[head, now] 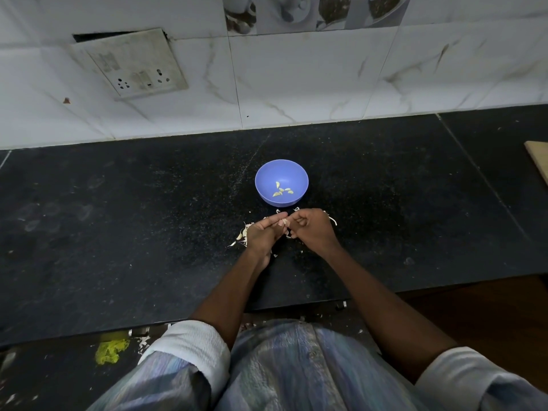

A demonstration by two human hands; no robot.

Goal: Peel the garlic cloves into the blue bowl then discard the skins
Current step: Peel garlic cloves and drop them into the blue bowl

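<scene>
Both hands pinch one garlic clove (pixel 285 222), left hand (pixel 264 232), right hand (pixel 311 229); I'd peel low, bowl (pixel 267 173) at twelve o'clock.

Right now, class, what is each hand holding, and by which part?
A garlic clove is pinched between the left hand and right hand fingertips; which part cannot be told.

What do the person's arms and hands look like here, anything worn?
Two bare hands, left hand and right hand, no gloves; no rings or watch visible. Forearms bare. White sleeves rolled up near the elbows, over a pale blue streaked garment.
</scene>
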